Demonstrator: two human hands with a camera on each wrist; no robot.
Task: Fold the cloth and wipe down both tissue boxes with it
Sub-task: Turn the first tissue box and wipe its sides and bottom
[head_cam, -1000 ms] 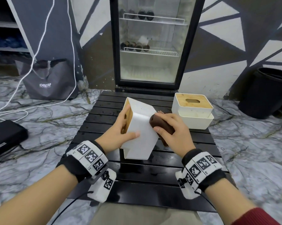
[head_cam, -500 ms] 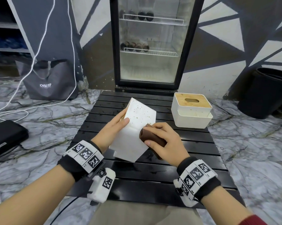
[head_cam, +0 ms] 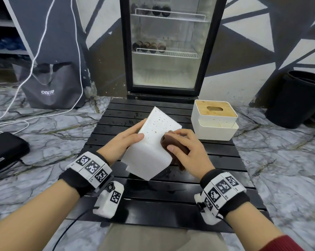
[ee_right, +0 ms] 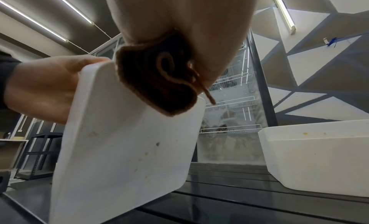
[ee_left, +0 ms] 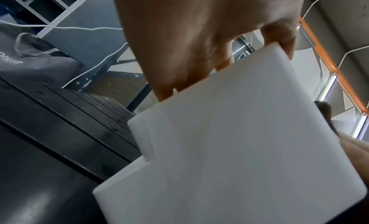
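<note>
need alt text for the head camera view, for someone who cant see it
A person's left hand tilts a white tissue box on a black slatted table while the right hand presses a folded brown cloth against its speckled face. A second white tissue box with a wooden lid stands at the table's far right, before a glass-door fridge.

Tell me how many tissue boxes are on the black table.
2. One tissue box is tilted in the left hand, with the cloth against it. The other, bamboo-lidded tissue box stands at the table's far right.
</note>
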